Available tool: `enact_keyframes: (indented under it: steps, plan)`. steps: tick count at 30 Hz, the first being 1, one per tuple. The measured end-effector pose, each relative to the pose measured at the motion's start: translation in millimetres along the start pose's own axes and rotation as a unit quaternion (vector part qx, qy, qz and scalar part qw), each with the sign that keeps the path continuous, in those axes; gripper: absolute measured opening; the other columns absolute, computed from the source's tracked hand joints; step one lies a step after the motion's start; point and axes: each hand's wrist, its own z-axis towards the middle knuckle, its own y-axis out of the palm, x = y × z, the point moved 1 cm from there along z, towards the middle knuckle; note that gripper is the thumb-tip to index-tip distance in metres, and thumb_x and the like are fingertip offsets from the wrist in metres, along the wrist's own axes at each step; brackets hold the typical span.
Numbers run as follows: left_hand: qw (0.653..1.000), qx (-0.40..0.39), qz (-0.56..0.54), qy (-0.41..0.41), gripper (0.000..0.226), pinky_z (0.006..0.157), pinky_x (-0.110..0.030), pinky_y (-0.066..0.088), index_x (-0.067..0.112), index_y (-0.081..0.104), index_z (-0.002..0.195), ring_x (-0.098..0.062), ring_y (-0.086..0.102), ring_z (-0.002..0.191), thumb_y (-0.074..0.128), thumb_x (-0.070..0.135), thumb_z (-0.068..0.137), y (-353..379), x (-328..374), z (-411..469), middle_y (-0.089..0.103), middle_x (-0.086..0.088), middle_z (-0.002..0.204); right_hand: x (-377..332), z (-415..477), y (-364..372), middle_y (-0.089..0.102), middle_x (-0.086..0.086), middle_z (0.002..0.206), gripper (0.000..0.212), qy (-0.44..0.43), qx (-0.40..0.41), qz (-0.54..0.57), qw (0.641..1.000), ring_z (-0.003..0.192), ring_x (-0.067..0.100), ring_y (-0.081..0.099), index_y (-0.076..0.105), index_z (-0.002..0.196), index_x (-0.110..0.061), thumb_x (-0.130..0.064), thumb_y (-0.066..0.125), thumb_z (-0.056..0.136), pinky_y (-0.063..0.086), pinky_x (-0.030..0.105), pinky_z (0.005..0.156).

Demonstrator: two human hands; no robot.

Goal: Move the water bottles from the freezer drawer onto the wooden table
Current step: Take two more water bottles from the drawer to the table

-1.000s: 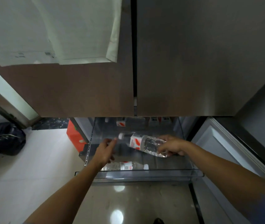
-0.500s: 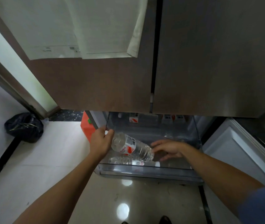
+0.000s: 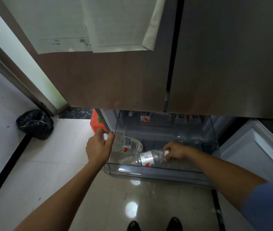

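Tiled floor (image 3: 49, 172), fridge (image 3: 215, 64) at twelve. Left hand (image 3: 99, 147) grips one bottle (image 3: 129, 144) by its neck over the drawer (image 3: 149, 172). At three, right hand (image 3: 175, 150) pinches the cap of the second bottle (image 3: 145, 158), which lies inside, likely so each hand carries one.

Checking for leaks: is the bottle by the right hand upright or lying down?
Lying down: water bottle on its side in the freezer drawer, right hand gripping its cap.

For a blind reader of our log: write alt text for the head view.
A person's left hand grips one water bottle by its neck over the open freezer drawer, while the right hand pinches the cap end of a second bottle lying inside. Closed fridge doors stand above.
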Motion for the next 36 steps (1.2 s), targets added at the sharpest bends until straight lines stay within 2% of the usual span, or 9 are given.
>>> enact_keyframes:
  steps: [4, 7, 10, 13, 18, 23, 29, 33, 36]
  plan:
    - [0.999, 0.000, 0.009, 0.038, 0.030, 0.059, -0.019, 0.035, 0.015, 0.058, 0.098, -0.010, 0.053, 0.060, 0.051, 0.043, 0.093, -3, 2, 6, 0.058, 0.005, 0.081, -14, -17, -9, 0.071, 0.011, 0.088, 0.011, -0.006, 0.014, 0.176, 0.984, 0.075, 0.018, 0.067, 0.069, 0.096, -0.010, -0.010, 0.068, 0.086, 0.053, 0.022, 0.059]
    - [0.997, -0.014, 0.024, 0.073, 0.030, 0.061, -0.026, 0.045, 0.016, 0.057, 0.097, -0.018, 0.057, 0.061, 0.052, 0.045, 0.092, -4, 2, 11, 0.063, 0.000, 0.080, -33, -26, 0, 0.066, 0.010, 0.085, 0.008, -0.004, 0.052, 0.204, 0.978, 0.065, 0.015, 0.062, 0.063, 0.096, -0.011, -0.017, 0.061, 0.091, 0.050, 0.022, 0.051]
    - [0.994, -0.024, 0.051, 0.092, 0.028, 0.063, -0.036, 0.055, 0.019, 0.054, 0.091, -0.021, 0.059, 0.060, 0.052, 0.047, 0.091, -9, -1, 17, 0.066, -0.005, 0.077, -52, -25, 21, 0.061, 0.004, 0.080, 0.017, -0.002, 0.174, 0.155, 0.972, 0.065, 0.013, 0.057, 0.059, 0.090, -0.014, -0.030, 0.055, 0.095, 0.044, 0.025, 0.051]
    - [0.992, -0.023, 0.053, 0.112, 0.027, 0.059, -0.034, 0.055, 0.023, 0.050, 0.086, -0.017, 0.058, 0.056, 0.050, 0.049, 0.091, -15, -7, 19, 0.065, -0.004, 0.074, -60, -26, 40, 0.063, 0.007, 0.082, 0.028, -0.007, 0.278, 0.094, 0.956, 0.073, 0.015, 0.059, 0.060, 0.086, -0.015, -0.034, 0.044, 0.100, 0.051, 0.032, 0.068]
    - [0.991, -0.025, 0.038, 0.129, 0.022, 0.059, -0.034, 0.055, 0.026, 0.051, 0.086, -0.016, 0.058, 0.059, 0.052, 0.048, 0.090, -29, -8, 18, 0.063, 0.001, 0.075, -70, -34, 38, 0.064, 0.002, 0.083, 0.047, 0.026, 0.255, -0.031, 0.966, 0.077, 0.017, 0.060, 0.061, 0.088, -0.021, -0.062, 0.039, 0.091, 0.052, 0.038, 0.074]
    - [0.985, -0.005, 0.020, 0.172, 0.021, 0.047, -0.017, 0.032, 0.024, 0.054, 0.086, -0.002, 0.046, 0.052, 0.055, 0.044, 0.089, -50, -1, 22, 0.055, 0.005, 0.068, -100, -46, 33, 0.062, -0.004, 0.080, 0.026, -0.001, 0.306, -0.024, 0.952, 0.076, 0.018, 0.058, 0.054, 0.078, -0.026, -0.052, 0.056, 0.082, 0.037, 0.028, 0.055]
    - [0.973, 0.024, 0.043, 0.225, 0.022, 0.047, -0.013, 0.022, 0.020, 0.056, 0.087, -0.001, 0.039, 0.047, 0.057, 0.042, 0.089, -83, 14, 20, 0.047, 0.009, 0.063, -141, -85, 15, 0.068, 0.007, 0.083, 0.030, -0.089, 0.414, -0.226, 0.877, 0.077, 0.031, 0.061, 0.054, 0.092, -0.024, -0.050, 0.049, 0.079, 0.029, 0.033, 0.060]
    - [0.948, 0.073, 0.086, 0.298, 0.024, 0.046, -0.018, 0.017, 0.017, 0.055, 0.079, -0.014, 0.041, 0.046, 0.060, 0.039, 0.087, -111, 29, 13, 0.048, 0.003, 0.056, -161, -123, -18, 0.062, 0.001, 0.070, 0.031, -0.112, 0.474, -0.256, 0.835, 0.064, 0.025, 0.055, 0.053, 0.082, -0.024, -0.054, 0.047, 0.077, 0.032, 0.032, 0.058]
    - [0.943, 0.107, 0.084, 0.303, 0.032, 0.049, -0.027, 0.026, 0.015, 0.054, 0.075, -0.028, 0.053, 0.050, 0.050, 0.045, 0.087, -139, 38, 9, 0.057, -0.007, 0.057, -184, -153, -38, 0.045, -0.006, 0.055, 0.031, -0.153, 0.518, -0.264, 0.799, 0.052, 0.019, 0.044, 0.046, 0.071, -0.026, -0.056, 0.044, 0.075, 0.026, 0.028, 0.051]
